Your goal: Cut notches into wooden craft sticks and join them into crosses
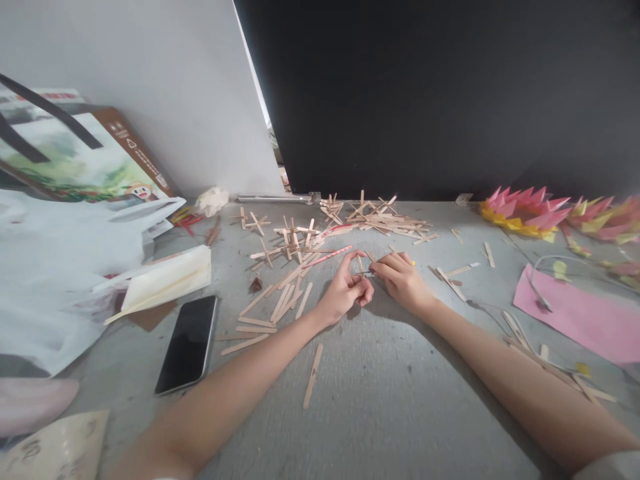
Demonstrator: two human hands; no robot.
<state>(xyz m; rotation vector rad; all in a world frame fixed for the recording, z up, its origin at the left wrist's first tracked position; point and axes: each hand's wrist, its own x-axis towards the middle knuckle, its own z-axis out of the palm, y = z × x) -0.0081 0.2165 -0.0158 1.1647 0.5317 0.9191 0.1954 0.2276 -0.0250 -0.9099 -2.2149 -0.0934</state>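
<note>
both hands meet at the middle of the grey table. the left hand is curled, fingers pinched in on a short pale wooden craft stick that stands up between the two hands. the right hand is half closed, fingertips pressed toward the same stick; whether it truly grips it, cannot tell. the hands touch each other just above the tabletop.

beyond them lies a scattered heap of flat wooden sticks glued into crosses, and more loose sticks fan out to the left of the left hand. one single stick lies between the forearms. a black smartphone rests face up at the left, and pink and yellow folded paper shapes sit far right by a pink paper sheet.
</note>
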